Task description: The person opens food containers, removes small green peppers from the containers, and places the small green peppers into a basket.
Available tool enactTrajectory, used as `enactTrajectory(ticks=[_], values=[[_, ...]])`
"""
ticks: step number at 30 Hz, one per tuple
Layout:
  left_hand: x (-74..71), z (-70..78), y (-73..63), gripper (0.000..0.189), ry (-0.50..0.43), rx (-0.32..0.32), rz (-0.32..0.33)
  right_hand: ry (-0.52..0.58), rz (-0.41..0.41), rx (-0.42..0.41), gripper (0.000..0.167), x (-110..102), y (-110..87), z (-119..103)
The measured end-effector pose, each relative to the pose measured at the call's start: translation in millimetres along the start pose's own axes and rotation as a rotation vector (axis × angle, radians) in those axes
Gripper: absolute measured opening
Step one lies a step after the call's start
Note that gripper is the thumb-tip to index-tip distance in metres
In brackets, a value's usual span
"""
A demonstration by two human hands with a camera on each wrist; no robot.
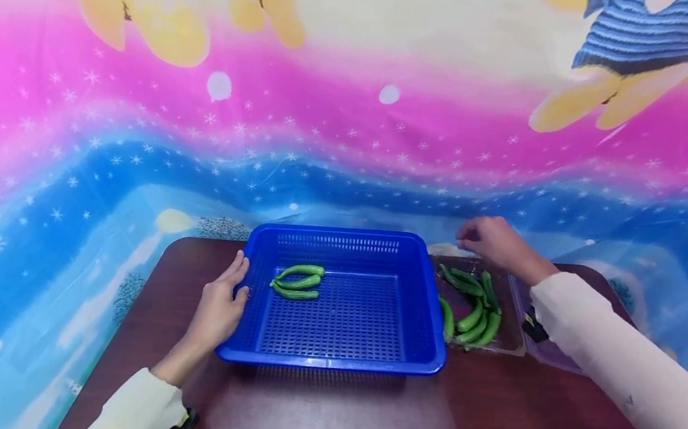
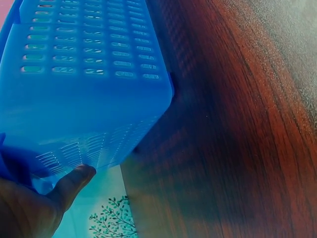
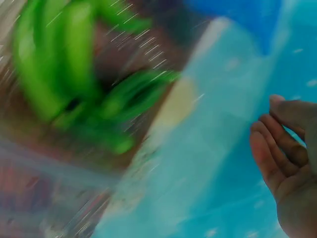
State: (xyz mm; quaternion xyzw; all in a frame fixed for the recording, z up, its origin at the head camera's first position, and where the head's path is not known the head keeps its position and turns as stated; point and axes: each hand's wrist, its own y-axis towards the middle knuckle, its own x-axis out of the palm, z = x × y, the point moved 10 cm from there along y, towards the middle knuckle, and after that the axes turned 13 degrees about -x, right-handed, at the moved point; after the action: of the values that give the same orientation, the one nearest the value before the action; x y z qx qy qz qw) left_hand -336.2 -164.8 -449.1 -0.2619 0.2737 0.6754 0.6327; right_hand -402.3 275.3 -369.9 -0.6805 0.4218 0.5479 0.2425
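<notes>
Pale sleeves (image 1: 627, 378) reach from the lower part of the view, covering both forearms above a dark brown table (image 1: 524, 423). Blue plastic basket (image 1: 328, 364) stands on this table, and the left hand (image 1: 219, 306) is touching its left side; the fingers are rather straight and the thumb is apart from them, so this hand rests against the basket wall more than it grasps. Inside the basket, toward its left side, lie three green vegetables (image 1: 299, 283), their ends close together. Just beside the basket, on the right, is a clear plastic container (image 1: 514, 310) with a heap of more green vegetables (image 1: 471, 319). The right hand (image 1: 495, 244) hangs in the air near the far edge of the container, its fingers loosely bent, with nothing visible in its hold. Behind the table there is a colourful cloth (image 1: 329, 127) with snowflakes
</notes>
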Motion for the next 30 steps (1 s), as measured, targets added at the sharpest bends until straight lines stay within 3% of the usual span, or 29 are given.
enactTrajectory(ticks=[6,10,20,30], values=[[2.7,-4.1,1.4,0.056,-0.002,-0.024,-0.022,-0.261,-0.158,-0.168,0.009,47,-31.2,15],[4.1,-4.1,1.8,0.056,-0.006,-0.029,-0.029,-0.336,-0.256,-0.228,0.006,80,-43.3,19],[2.0,-3.3,1.3,0.056,0.006,-0.037,-0.022,-0.390,-0.252,-0.217,0.022,103,-47.8,25],[1.7,-4.4,1.3,0.056,-0.005,-0.044,-0.027,-0.363,-0.218,-0.117,0.036,106,-48.2,30]])
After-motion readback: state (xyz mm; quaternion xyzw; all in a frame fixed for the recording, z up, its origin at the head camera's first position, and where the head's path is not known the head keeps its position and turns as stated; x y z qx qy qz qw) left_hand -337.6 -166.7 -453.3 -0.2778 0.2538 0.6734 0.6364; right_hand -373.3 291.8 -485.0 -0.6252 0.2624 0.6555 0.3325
